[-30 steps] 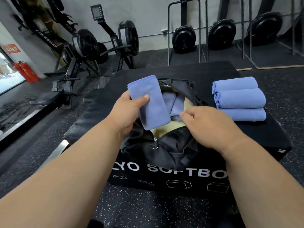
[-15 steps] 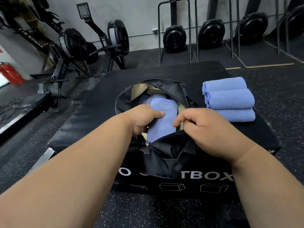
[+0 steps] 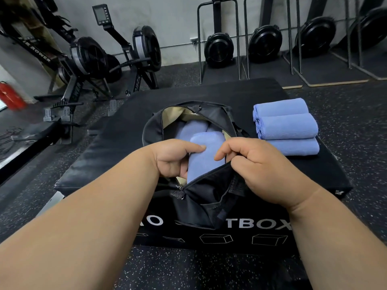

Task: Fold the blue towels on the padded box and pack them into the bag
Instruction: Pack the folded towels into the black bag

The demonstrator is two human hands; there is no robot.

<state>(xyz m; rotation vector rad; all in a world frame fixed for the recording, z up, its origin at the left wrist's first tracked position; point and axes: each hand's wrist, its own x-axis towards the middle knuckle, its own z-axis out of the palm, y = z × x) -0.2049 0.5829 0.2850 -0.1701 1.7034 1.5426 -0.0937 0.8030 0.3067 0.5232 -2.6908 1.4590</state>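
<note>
A black bag [image 3: 205, 204] with a beige lining lies open on the black padded box [image 3: 117, 135]. My left hand [image 3: 173, 158] grips a folded blue towel [image 3: 206, 155] that sits partly inside the bag's opening, thumb on top. Two more blue towels [image 3: 192, 127] lie deeper in the bag behind it. My right hand [image 3: 251, 164] pinches the bag's near zipper edge and holds the opening apart. Three folded blue towels [image 3: 287, 126] are stacked in a row on the box to the right of the bag.
Rowing machines [image 3: 88, 59] stand on the rubber floor to the left, with a red fire extinguisher [image 3: 11, 97] at the far left. Fan bikes or flywheel machines [image 3: 266, 42] line the back wall behind metal racks.
My left hand has carried the folded towel from above the bag down into its opening. My right hand moved onto the bag's near edge and pulls it open.
</note>
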